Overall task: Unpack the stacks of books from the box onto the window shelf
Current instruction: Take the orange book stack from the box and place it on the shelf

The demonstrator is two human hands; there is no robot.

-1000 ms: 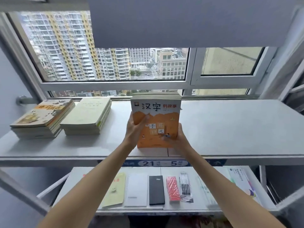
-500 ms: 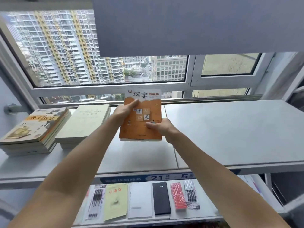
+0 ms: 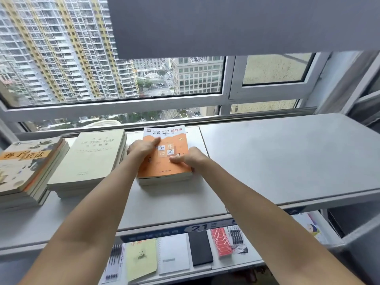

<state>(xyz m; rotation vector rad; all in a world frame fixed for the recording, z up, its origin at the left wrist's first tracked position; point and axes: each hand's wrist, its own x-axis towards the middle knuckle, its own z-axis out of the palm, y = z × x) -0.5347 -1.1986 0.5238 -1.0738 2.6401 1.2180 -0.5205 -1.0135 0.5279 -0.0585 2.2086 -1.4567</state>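
A stack of orange-and-white books (image 3: pixel 164 161) lies flat on the grey window shelf (image 3: pixel 287 161), near the window. My left hand (image 3: pixel 141 147) rests on the stack's left side with fingers on the cover. My right hand (image 3: pixel 187 158) grips its right edge, thumb on top. To the left lie a cream-coloured stack (image 3: pixel 90 161) and a stack with an orange-banded illustrated cover (image 3: pixel 24 167). The box is out of view.
The window frame (image 3: pixel 123 105) runs just behind the shelf, and a grey blind (image 3: pixel 226 25) hangs above. A lower shelf (image 3: pixel 255 259) holds notebooks, pens and a red packet. A grey upright stands at the far right.
The orange stack was held upright at the shelf's front, then carried back toward the window and laid flat beside the cream stack. Both hands stayed on it.
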